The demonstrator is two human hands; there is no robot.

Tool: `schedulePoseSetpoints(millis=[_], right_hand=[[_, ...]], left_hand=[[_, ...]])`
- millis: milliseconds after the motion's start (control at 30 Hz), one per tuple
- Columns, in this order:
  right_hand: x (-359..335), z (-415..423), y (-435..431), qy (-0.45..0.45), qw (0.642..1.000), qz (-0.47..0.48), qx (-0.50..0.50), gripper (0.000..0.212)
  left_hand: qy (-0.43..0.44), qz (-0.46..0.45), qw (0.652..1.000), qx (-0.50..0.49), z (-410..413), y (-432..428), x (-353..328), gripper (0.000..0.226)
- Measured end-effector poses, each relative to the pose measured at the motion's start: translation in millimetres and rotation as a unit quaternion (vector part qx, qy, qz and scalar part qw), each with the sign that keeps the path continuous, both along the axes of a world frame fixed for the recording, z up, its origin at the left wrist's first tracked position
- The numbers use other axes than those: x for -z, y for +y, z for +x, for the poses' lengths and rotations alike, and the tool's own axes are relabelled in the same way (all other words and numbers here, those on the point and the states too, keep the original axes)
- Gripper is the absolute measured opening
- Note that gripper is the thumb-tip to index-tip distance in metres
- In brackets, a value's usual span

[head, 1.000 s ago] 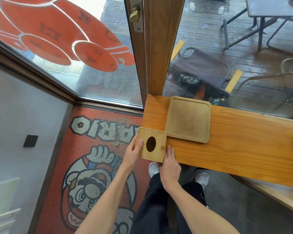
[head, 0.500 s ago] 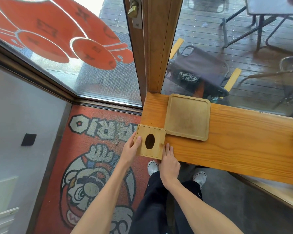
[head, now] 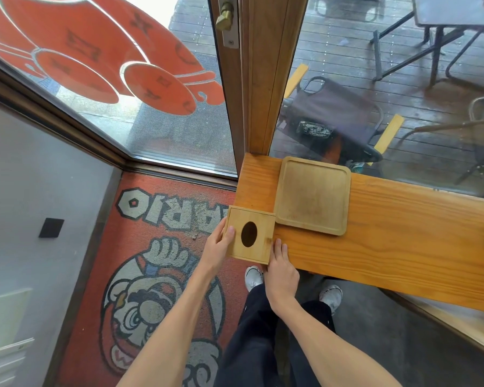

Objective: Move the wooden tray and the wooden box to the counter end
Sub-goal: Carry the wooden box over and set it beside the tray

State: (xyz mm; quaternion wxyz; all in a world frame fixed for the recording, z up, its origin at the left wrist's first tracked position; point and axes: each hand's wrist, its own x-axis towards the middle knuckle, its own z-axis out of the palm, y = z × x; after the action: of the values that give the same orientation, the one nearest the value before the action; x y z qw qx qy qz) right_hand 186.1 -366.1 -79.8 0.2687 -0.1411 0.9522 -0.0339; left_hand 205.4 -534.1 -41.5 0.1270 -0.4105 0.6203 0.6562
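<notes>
Tabletop [head: 403, 247] end by the door: barely anything's been shifted lately.
Wooden box [head: 250, 235], overhanging the near-left corner, is clasped between left hand [head: 218, 247] and right hand [head: 280, 272]; wooden tray [head: 313, 195] already parked.

Both hands clasp wooden box [head: 250, 234] at counter [head: 403, 241] end, touching wooden tray [head: 313, 194].

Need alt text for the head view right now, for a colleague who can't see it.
Both hands hold a square light-wood box with an oval hole in its lid at the left end of an orange-brown wooden counter, left hand on its left side, right hand at its near right corner. A square wooden tray lies flat just beyond, beside the box.
</notes>
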Motion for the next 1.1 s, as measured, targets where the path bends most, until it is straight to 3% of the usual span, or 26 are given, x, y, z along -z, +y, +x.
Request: schedulePoseSetpoints(millis=[200, 267, 333, 400, 433, 533, 567, 600, 667, 733, 833, 1000, 1100], right_hand=[[2, 0, 2, -0.007, 1.0, -0.011, 0.003, 0.078], [-2, 0, 3, -0.014, 1.0, -0.019, 0.008, 0.078], [-8, -1, 8, -0.053, 0.997, -0.056, 0.001, 0.075], [-13, -6, 18, -0.116, 0.981, -0.148, 0.054, 0.074], [-19, -11, 22, -0.179, 0.952, -0.209, 0.135, 0.075], [-46, -30, 23, -0.33, 0.785, -0.372, 0.369, 0.074], [-51, -37, 21, -0.348, 0.756, -0.385, 0.4, 0.072], [-57, -43, 17, -0.361, 0.748, -0.384, 0.404, 0.071], [-63, -52, 8, -0.374, 0.761, -0.366, 0.383, 0.077], [-66, -57, 2, -0.385, 0.77, -0.358, 0.361, 0.079], [-65, -57, -4, -0.386, 0.773, -0.381, 0.328, 0.06], [-59, -56, -5, -0.364, 0.791, -0.365, 0.33, 0.051], [-62, -57, -6, -0.37, 0.792, -0.356, 0.331, 0.053]], left_hand=[[-0.002, 0.012, 1.0, -0.016, -2, 2, -4, 0.058], [-0.005, 0.055, 0.997, -0.045, -2, 1, -3, 0.052], [0.005, 0.102, 0.991, -0.085, 0, -1, -1, 0.052], [-0.007, 0.119, 0.988, -0.098, 2, -6, 1, 0.063], [-0.015, 0.122, 0.988, -0.096, 3, -8, 3, 0.066], [-0.031, 0.116, 0.99, -0.068, -1, -12, -2, 0.075], [-0.031, 0.113, 0.992, -0.053, -4, -12, -5, 0.078], [-0.028, 0.111, 0.993, -0.038, -6, -13, -7, 0.078], [-0.015, 0.113, 0.993, -0.015, -7, -15, -5, 0.081], [-0.016, 0.112, 0.994, -0.012, -4, -20, 9, 0.098], [-0.021, 0.104, 0.994, -0.012, -1, -21, 17, 0.104], [-0.015, 0.101, 0.995, -0.011, -7, -14, -2, 0.082], [-0.018, 0.1, 0.995, -0.018, -8, -14, 0, 0.058]])
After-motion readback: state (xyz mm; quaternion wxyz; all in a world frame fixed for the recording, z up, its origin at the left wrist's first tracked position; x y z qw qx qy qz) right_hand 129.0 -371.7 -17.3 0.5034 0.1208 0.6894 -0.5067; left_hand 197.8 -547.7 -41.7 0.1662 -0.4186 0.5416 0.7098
